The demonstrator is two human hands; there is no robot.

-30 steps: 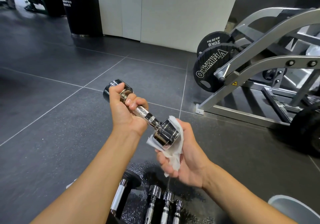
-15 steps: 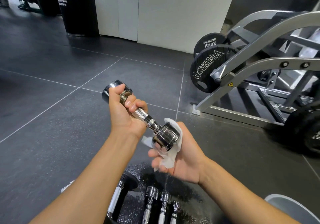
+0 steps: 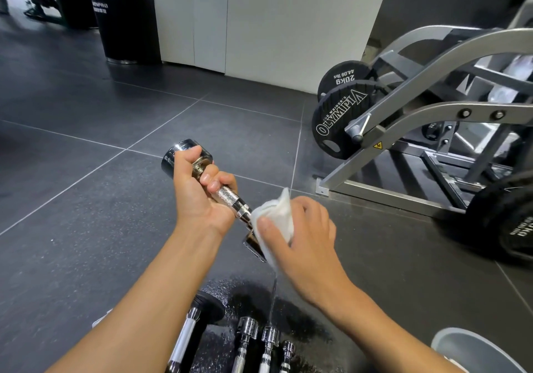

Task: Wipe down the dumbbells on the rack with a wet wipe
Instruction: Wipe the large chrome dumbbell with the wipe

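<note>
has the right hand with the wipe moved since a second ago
Yes. The right hand has rolled from under the near head of the dumbbell to over it, wet wipe on top, ending closer to the floor tile seam beyond.

One left hand (image 3: 199, 199), one right hand (image 3: 308, 240), one wet wipe (image 3: 278, 214), one held dumbbell (image 3: 230, 196), four racked dumbbells (image 3: 248, 329).

Front black weight plate (image 3: 340, 121): white "OLYMPIA", with smaller "JOE WEIDER'S" along the rim, both tilted. Rear black plate (image 3: 344, 67): "20Kg" and "44.09 lbs", upside down. Yellow triangular warning sticker (image 3: 377, 145) on the grey machine frame (image 3: 432, 119); symbol too small to read. Black cylinder (image 3: 121, 32), far left: pale text ending "NPRO", line beneath unreadable. Dark plate (image 3: 516, 228) at right edge: lettering blurred.
</note>
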